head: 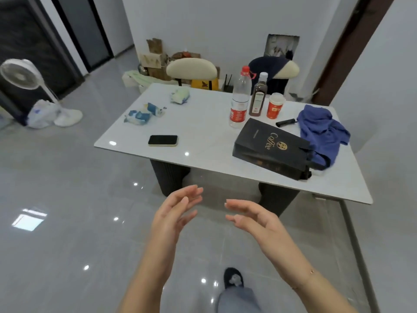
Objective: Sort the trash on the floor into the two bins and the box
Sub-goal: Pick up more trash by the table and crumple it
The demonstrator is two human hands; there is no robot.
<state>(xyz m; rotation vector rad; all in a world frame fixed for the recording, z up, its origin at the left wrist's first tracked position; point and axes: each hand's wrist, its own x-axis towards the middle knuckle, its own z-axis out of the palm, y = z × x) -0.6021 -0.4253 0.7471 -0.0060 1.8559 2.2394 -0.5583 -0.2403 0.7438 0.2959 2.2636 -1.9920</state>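
Hands are held out in front of the body, above the grey tiled floor (pixel 67 222) and short of the table edge. The left hand (pixel 173 213) is raised with fingers loosely spread, palm turned inward, and nothing is held in it. The right hand (pixel 250 219) faces it, fingers relaxed and slightly bent, likewise holding nothing; the two hands are kept apart with a gap between them.

On the white table (pixel 203 132) several crumpled wrappers are seen: a blue-and-white pair (pixel 144 112) near the far left corner and a paler one (pixel 180 96) just beyond. A black phone (pixel 163 140) lies flat near the front edge. Toward the right, a clear water bottle (pixel 240 98), a dark bottle (pixel 258 96) and a red paper cup (pixel 275 106) stand upright close together. A black coffee bag (pixel 273 147) lies on its side beside a blue cloth (pixel 320 132). By the fan (pixel 21 74) on the floor, a white plastic bag (pixel 41 114) is seen, possibly trash, though its contents cannot be made out.
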